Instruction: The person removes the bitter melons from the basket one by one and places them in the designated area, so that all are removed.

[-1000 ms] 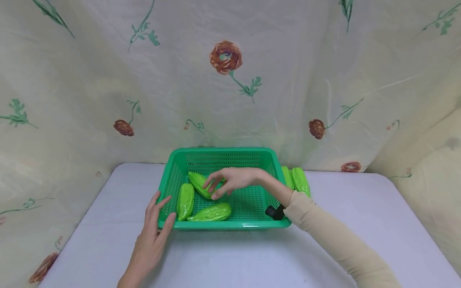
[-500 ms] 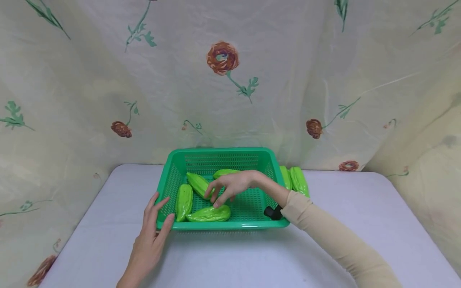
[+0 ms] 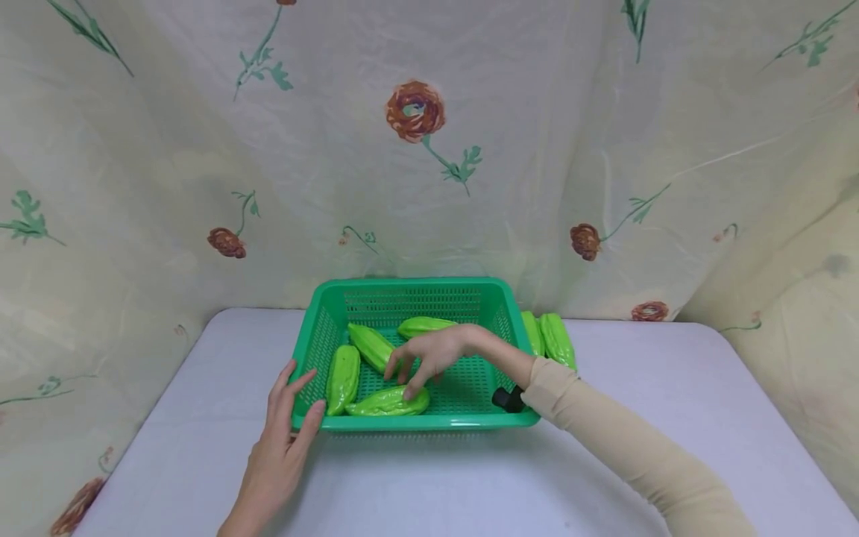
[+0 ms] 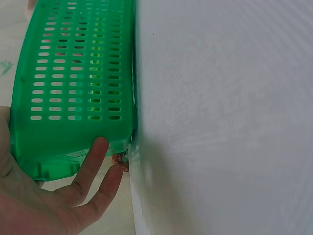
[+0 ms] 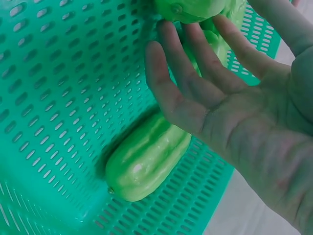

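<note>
A green perforated basket [image 3: 429,423] stands on the table, with several light green bitter melons inside. My left hand [image 3: 278,440] holds its near left corner, thumb over the front rim; in the left wrist view two fingers [image 4: 90,169] lie against the outer wall. Over the basket floor hangs my right hand [image 3: 432,354], fingers spread and loosely bent. Its thumb overlaps the front bitter melon [image 3: 382,403], and the right wrist view shows its fingertips close to a bitter melon [image 5: 190,10]. Whether they touch it I cannot tell. Another bitter melon [image 5: 146,161] lies below the fingers.
Two more bitter melons [image 3: 558,339] lie side by side outside the basket's right wall. A white-covered table [image 3: 443,485] lies under everything. Behind it hangs a flowered curtain [image 3: 496,149]. A black device [image 3: 508,400] sits at the right wrist.
My right hand has shifted toward the near side of the basket, from the slanted bitter melon to the front one. The far bitter melon shows more plainly. The left hand stays at its corner.
</note>
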Demonstrator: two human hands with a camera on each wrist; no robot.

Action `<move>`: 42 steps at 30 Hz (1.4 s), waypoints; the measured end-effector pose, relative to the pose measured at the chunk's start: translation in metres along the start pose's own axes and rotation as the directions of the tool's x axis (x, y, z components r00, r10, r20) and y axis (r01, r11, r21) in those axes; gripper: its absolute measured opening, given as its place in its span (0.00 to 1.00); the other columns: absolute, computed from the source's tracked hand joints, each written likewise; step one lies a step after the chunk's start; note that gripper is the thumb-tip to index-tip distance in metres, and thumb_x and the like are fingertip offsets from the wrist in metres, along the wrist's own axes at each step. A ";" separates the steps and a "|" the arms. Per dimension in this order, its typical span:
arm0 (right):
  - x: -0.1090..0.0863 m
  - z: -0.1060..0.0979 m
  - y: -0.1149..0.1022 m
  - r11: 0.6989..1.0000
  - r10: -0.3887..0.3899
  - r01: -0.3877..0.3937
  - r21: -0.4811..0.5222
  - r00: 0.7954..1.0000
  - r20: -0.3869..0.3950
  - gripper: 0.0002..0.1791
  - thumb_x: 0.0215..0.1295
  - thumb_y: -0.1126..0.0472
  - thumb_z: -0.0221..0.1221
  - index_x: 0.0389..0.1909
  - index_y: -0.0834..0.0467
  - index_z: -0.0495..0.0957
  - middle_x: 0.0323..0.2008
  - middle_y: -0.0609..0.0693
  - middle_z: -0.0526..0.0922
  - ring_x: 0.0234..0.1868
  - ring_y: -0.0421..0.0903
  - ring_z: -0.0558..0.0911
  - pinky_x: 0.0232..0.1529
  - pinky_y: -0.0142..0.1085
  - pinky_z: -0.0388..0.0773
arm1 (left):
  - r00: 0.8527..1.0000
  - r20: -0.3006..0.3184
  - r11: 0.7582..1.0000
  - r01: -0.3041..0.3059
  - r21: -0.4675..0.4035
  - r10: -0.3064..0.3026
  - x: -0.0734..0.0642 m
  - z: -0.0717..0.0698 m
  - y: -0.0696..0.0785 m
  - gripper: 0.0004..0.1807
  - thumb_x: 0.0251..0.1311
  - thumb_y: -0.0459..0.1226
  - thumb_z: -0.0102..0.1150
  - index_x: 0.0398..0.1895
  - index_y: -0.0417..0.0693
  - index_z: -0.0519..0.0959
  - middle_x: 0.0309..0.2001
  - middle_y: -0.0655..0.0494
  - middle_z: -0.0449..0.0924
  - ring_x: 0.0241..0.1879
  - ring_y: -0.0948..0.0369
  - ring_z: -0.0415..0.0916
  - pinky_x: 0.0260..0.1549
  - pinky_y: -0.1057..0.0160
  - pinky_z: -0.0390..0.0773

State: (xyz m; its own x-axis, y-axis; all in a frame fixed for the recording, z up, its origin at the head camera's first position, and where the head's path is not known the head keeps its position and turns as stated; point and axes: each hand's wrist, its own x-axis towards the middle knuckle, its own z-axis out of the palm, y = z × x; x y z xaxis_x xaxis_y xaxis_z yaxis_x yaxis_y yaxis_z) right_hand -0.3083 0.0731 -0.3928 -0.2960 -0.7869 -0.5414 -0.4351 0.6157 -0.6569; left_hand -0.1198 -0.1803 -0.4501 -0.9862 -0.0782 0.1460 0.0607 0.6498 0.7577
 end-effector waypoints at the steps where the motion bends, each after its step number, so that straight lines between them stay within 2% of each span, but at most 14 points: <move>1: 0.000 0.000 0.000 1.000 0.004 -0.004 0.000 1.000 0.003 0.34 0.76 0.52 0.67 0.78 0.52 0.70 0.72 0.57 0.78 0.73 0.50 0.78 0.59 0.49 0.86 | 1.000 0.000 1.000 0.000 0.002 0.000 0.000 0.000 0.000 0.28 0.86 0.51 0.45 0.84 0.61 0.61 0.90 0.56 0.42 0.52 0.53 0.85 0.40 0.57 0.82; 7: 0.001 0.002 0.000 1.000 0.027 -0.027 0.005 0.999 0.018 0.34 0.75 0.52 0.67 0.78 0.50 0.70 0.74 0.58 0.76 0.76 0.52 0.76 0.62 0.49 0.85 | 1.000 -0.001 1.000 0.000 0.003 0.000 -0.001 0.000 0.000 0.28 0.86 0.51 0.45 0.83 0.61 0.61 0.90 0.56 0.42 0.52 0.53 0.85 0.40 0.57 0.82; 16: 0.001 0.001 -0.001 0.999 0.030 -0.030 0.015 0.999 0.018 0.32 0.77 0.54 0.66 0.78 0.50 0.71 0.75 0.58 0.75 0.76 0.52 0.75 0.60 0.47 0.86 | 1.000 -0.005 1.000 -0.006 -0.003 0.006 0.001 0.000 0.000 0.28 0.86 0.51 0.45 0.83 0.62 0.61 0.90 0.57 0.42 0.53 0.50 0.86 0.38 0.54 0.83; 20: 0.001 0.001 -0.002 0.999 0.031 -0.031 0.020 0.999 0.018 0.30 0.77 0.56 0.66 0.77 0.50 0.72 0.74 0.57 0.76 0.76 0.51 0.75 0.59 0.46 0.86 | 1.000 -0.001 1.000 -0.005 -0.002 0.005 0.002 0.000 0.000 0.28 0.86 0.52 0.45 0.83 0.62 0.61 0.90 0.57 0.41 0.55 0.50 0.85 0.41 0.54 0.83; 34: 0.003 0.002 -0.001 1.000 0.005 -0.006 0.014 0.999 0.040 0.26 0.80 0.56 0.63 0.75 0.49 0.74 0.75 0.57 0.75 0.76 0.50 0.75 0.61 0.41 0.85 | 1.000 0.000 1.000 0.001 0.003 -0.001 0.000 0.000 -0.002 0.28 0.86 0.51 0.46 0.83 0.61 0.62 0.90 0.56 0.42 0.52 0.50 0.85 0.36 0.55 0.82; 42: -0.002 -0.001 -0.001 1.000 -0.005 0.004 0.022 0.999 0.043 0.24 0.80 0.56 0.62 0.73 0.48 0.76 0.74 0.54 0.75 0.75 0.49 0.75 0.60 0.39 0.84 | 1.000 -0.010 1.000 -0.009 0.001 0.009 0.001 0.000 -0.002 0.27 0.86 0.50 0.46 0.83 0.62 0.62 0.90 0.57 0.43 0.52 0.50 0.86 0.37 0.53 0.83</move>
State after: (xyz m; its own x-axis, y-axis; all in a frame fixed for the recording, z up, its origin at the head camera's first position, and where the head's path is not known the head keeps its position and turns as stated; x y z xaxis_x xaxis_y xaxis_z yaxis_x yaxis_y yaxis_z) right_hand -0.3078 0.0742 -0.3904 -0.2569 -0.7877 -0.5600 -0.4172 0.6130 -0.6709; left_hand -0.1206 -0.1815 -0.4519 -0.9840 -0.0802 0.1590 0.0690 0.6514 0.7556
